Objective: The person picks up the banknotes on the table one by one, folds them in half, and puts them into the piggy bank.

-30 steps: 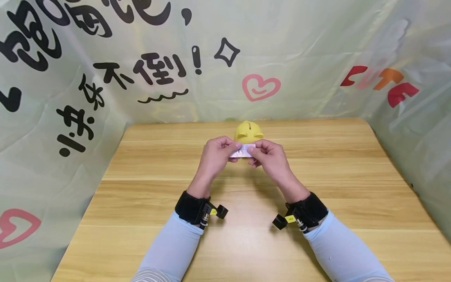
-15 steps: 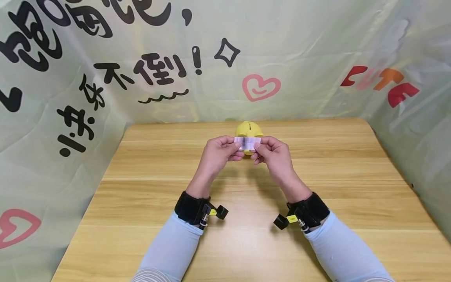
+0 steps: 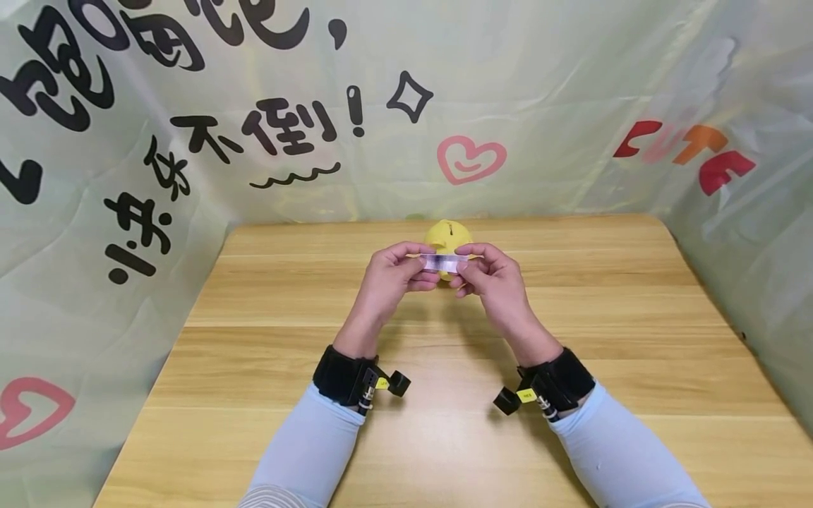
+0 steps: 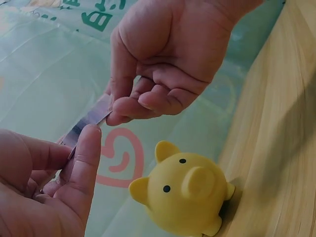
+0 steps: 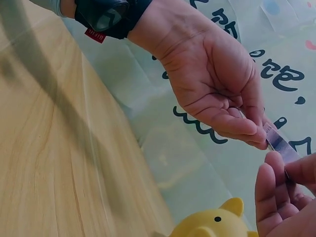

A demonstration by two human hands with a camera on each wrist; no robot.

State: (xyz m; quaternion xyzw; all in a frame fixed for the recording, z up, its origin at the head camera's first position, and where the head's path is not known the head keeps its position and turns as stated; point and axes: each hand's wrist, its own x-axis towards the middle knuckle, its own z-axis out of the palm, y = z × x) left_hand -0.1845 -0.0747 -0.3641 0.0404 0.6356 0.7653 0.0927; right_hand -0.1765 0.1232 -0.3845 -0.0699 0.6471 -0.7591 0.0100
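A pale green printed backdrop (image 3: 540,106) wraps round a wooden table (image 3: 444,437), and from the head view both hands are raised above the tabletop at its middle. The left hand (image 3: 390,279) and the right hand (image 3: 492,282) each pinch one end of a folded banknote (image 3: 446,262), stretched between them with its long axis running left to right, edge nearly toward the camera. Just behind it sits a yellow piggy bank (image 3: 448,236). On the left wrist view, the banknote (image 4: 86,123) slants up from thumb to the other hand's fingertips, with the piggy bank (image 4: 185,195) below, snout facing us. On the right wrist view, the banknote (image 5: 277,143) bridges both pinches above the piggy bank (image 5: 212,224).
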